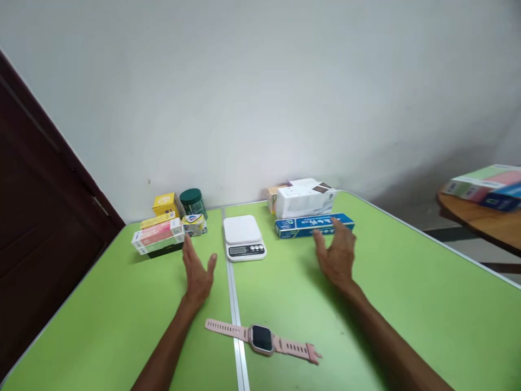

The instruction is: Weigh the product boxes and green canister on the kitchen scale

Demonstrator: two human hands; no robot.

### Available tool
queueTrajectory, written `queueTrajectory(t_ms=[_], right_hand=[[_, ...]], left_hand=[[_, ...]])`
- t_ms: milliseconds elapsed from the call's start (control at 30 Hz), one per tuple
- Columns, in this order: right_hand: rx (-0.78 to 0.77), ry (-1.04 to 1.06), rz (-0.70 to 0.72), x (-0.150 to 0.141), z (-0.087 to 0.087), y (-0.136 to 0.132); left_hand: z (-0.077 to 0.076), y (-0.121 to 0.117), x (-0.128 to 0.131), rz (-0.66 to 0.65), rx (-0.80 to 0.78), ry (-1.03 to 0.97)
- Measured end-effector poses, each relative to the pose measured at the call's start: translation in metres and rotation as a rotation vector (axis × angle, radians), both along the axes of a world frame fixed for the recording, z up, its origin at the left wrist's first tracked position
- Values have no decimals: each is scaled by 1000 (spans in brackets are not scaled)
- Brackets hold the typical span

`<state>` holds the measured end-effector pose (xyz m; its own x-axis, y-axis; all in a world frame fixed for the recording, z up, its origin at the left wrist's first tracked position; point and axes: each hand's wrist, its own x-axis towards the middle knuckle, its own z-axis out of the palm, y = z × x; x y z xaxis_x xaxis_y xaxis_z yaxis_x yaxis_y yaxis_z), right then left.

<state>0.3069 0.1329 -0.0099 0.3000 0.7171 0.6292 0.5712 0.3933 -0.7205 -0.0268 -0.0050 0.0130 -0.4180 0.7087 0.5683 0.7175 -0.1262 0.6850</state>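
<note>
My left hand (pixel 198 272) hovers open over the green table (pixel 407 304), fingers stretched toward a stack of flat boxes (pixel 158 237) at the far left. My right hand (pixel 337 251) is open too, fingers spread just in front of a long blue box (pixel 301 225). Neither hand holds anything. Between them stands a small white kitchen scale (pixel 243 237). A pink smartwatch (pixel 262 340) lies flat across the table's centre seam, near me.
A yellow box (pixel 165 204), a dark green jar (pixel 192 202) and a small packet (pixel 195 224) stand behind the left stack. White boxes (pixel 304 199) sit behind the blue one. A brown door (pixel 36 217) is left; a wooden table (pixel 484 222) with boxes is right.
</note>
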Motion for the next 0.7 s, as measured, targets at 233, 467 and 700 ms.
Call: queueTrajectory(t_ms=[233,467,700], right_hand=[[-191,269,-163,74,-25,59],[-316,227,17,83,-22,71],[-254,296,-84,88,-14,50]], left_hand=[[10,45,143,-589,-218,-20],[-1,120,201,-441,-527,-262],[-11,121,206,-436,-484,-346]])
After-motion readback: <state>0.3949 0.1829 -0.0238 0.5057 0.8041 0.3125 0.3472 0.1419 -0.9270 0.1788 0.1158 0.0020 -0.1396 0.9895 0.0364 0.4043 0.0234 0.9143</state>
